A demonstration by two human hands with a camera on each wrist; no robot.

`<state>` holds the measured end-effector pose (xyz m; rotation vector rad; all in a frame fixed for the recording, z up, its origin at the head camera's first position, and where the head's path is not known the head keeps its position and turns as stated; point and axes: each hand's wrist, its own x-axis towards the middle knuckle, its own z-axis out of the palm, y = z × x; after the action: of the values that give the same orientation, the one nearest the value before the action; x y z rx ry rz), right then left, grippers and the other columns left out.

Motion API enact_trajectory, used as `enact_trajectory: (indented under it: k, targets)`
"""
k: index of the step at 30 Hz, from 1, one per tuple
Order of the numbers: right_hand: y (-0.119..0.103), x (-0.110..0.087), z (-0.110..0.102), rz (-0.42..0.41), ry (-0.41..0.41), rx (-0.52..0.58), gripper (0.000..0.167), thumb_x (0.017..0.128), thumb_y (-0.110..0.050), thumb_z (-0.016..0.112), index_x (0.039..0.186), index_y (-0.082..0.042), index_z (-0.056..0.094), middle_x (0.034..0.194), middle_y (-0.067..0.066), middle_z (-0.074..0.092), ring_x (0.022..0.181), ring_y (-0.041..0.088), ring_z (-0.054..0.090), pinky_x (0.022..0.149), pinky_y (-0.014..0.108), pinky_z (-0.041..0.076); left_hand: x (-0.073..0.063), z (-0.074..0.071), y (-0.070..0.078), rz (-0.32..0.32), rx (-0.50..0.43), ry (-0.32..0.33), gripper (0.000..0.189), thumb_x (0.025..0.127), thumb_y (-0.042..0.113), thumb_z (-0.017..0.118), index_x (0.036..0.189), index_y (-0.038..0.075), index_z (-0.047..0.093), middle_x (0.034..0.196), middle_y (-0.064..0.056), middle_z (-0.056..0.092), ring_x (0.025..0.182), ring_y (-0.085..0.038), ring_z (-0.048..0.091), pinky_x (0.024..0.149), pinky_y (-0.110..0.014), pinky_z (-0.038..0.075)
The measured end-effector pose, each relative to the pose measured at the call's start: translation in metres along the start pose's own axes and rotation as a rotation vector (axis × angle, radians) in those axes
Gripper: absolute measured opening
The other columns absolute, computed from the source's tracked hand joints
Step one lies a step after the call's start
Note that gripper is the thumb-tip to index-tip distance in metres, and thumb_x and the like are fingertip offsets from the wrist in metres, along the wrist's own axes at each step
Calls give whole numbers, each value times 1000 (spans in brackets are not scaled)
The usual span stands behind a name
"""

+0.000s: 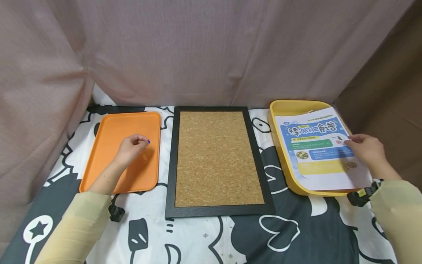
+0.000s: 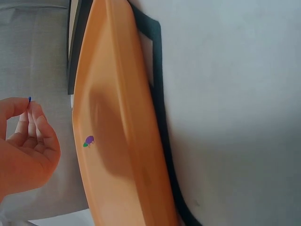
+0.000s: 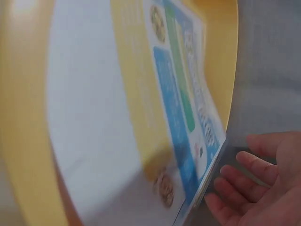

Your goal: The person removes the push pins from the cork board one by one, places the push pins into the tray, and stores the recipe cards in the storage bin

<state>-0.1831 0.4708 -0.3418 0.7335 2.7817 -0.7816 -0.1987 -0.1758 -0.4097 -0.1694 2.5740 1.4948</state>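
My left hand (image 1: 129, 151) is raised over the orange tray (image 1: 113, 126), pinching a tiny blue pushpin (image 1: 148, 142) between thumb and forefinger. The left wrist view shows that blue pushpin (image 2: 29, 99) at the fingertips, and a small purple pushpin (image 2: 89, 140) with a green one (image 2: 85, 145) lying on the tray. At the right, my right hand (image 1: 366, 151) is beside the right edge of a printed paper sheet (image 1: 324, 178) in the yellow bin (image 1: 287, 179). Its fingers (image 3: 244, 186) are loosely bent near the sheet's edge, with a gap showing in the right wrist view.
Between tray and bin lies a cork board (image 1: 217, 157) in a black frame (image 1: 217, 211). A patterned black-and-white cloth (image 1: 204, 238) covers the table. Behind it hangs a greyish-brown curtain (image 1: 197, 51). Each wrist wears a small black device.
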Motion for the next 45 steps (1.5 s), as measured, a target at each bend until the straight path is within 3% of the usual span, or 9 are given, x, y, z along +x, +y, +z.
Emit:
enact_trajectory:
  k: [4,7,9,11,14,18,19,32,45]
  targets:
    - [-8,5,11,-50,45,-13,71,94,-52,33,140,2,33,137,34,32,106,44,41,93,58,42,-1,-2,-1,-15,-1,4,34,97,22,47,117,-4,52,112,-17,54,102,-26,54,91,-35,48]
    - [-13,15,21,-84,45,-7,70,93,-54,35,140,-2,36,139,32,34,107,42,41,95,59,40,-1,-3,-3,-20,2,9,34,97,23,47,118,-4,52,113,-17,53,104,-26,53,91,-34,48]
    - [-8,33,33,-128,70,-40,69,92,-58,34,136,-5,42,135,28,39,105,39,43,85,51,46,-1,-4,-5,-19,3,12,34,97,23,47,117,-5,52,114,-17,53,105,-27,54,91,-33,49]
    - [0,55,46,-189,66,-12,69,91,-58,38,135,-5,45,134,28,42,109,40,42,89,53,43,-1,-5,-8,-15,10,17,34,97,22,48,116,-5,52,115,-17,54,105,-27,54,90,-31,49]
    - [-23,41,55,-270,57,-30,62,94,-53,38,127,-1,50,127,27,48,107,39,45,82,49,42,-1,-6,-11,0,23,28,32,97,21,47,115,-5,53,114,-18,55,103,-28,55,86,-28,50]
    - [-78,-18,54,-318,-32,0,52,97,-38,42,126,5,49,126,31,47,111,44,46,92,56,39,-4,-9,-13,5,39,33,33,97,23,47,114,-5,53,112,-17,55,100,-27,55,81,-26,49]
    - [-83,-22,56,-332,-39,4,52,97,-38,42,126,5,49,126,31,48,111,43,46,92,55,40,-5,-10,-14,4,47,33,33,97,23,48,114,-4,53,111,-17,55,99,-27,55,80,-25,49]
    - [-114,-44,83,-484,-101,3,40,97,-28,48,119,4,55,118,27,56,106,39,53,90,52,43,-7,-13,-29,35,156,60,21,93,12,50,105,-5,56,97,-18,58,77,-21,51,60,-18,43]
    - [-117,-50,91,-481,-120,18,35,96,-22,50,118,5,55,116,26,56,104,38,52,92,52,43,-11,-6,-39,21,291,51,15,93,9,51,101,-2,57,92,-17,59,75,-23,51,64,-25,43]
